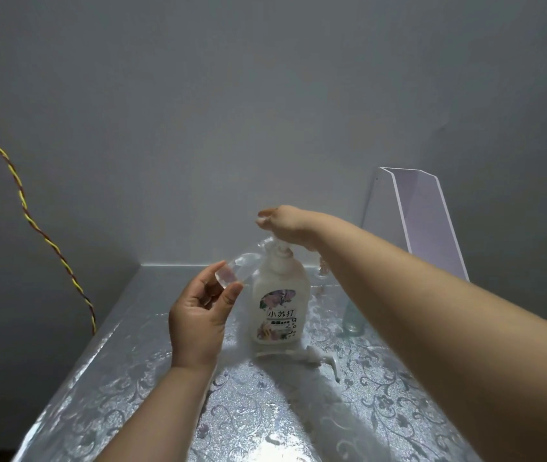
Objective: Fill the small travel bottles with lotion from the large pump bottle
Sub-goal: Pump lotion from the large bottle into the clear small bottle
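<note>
A large white pump bottle with a flowered label stands upright in the middle of the shiny table. My right hand lies on top of its pump head, palm down, fingers pointing left. My left hand pinches a small clear travel bottle by its base and holds it tilted, its mouth up under the pump spout. Another clear small bottle stands to the right of the pump bottle, partly hidden by my right forearm.
A clear acrylic stand leans against the wall at the back right. A twisted yellow-and-red cord hangs on the left wall. The patterned silver tabletop reflects the bottle; its left edge drops off beside my left arm.
</note>
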Tool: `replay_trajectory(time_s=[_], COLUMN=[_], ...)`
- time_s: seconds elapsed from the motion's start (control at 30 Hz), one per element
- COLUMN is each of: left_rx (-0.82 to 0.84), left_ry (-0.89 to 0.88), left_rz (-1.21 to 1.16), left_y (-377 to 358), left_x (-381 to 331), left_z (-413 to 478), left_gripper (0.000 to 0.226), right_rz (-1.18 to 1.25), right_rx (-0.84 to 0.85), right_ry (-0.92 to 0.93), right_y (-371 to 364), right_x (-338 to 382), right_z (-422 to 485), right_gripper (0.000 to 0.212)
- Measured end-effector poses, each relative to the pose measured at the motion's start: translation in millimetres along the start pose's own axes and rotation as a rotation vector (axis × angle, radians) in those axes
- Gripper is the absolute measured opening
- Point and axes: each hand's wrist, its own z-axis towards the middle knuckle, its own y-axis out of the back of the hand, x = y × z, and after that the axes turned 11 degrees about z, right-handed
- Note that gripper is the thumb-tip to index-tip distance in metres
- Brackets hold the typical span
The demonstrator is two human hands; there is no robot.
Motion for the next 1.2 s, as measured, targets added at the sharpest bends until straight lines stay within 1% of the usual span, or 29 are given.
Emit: replay_trajectory(time_s=[0.1, 0.23, 0.4, 0.53, 0.67, 0.8, 1.03, 1.2], left_rx=[-0.009, -0.019, -0.018, -0.019, -0.022, -0.021, -0.019, -0.016], left_ry=[-0.006, -0.007, -0.013, -0.015, -0.033, -0.042, -0.035, -0.023], left_rz=[0.001, -0.012, 0.014, 0.020, 0.015, 0.020, 0.022, 0.031], left_y=[0, -1, -2, -1, -1, 0, -1, 0], left_x=[0, 0, 2, 3, 1, 1, 4, 8], left_z=[0, 0, -1, -1, -1, -1, 0, 0], left_gripper=[0.033, 0.033, 0.035, 0.034, 0.034, 0.034, 0.034, 0.034], right_rz=[-0.025, -0.040, -0.018, 0.019, 0.033, 0.041, 0.061, -0.014], right_rx=[0.026, 0.006, -0.021, -0.010, 0.014, -0.027, -0.044, -0.013], right_ry=[0.007, 0.006, 0.008, 0.014, 0.031, 0.033, 0.003, 0.021], right_y=[6, 1, -9, -8, 0, 1, -9, -8], right_x=[2, 0, -6, -7, -3, -3, -6, -6], right_z=[-1, 3, 8, 7, 2, 3, 8, 4], right_gripper=[0.044, 0.042, 0.042, 0.040, 0.042, 0.042, 0.039, 0.039])
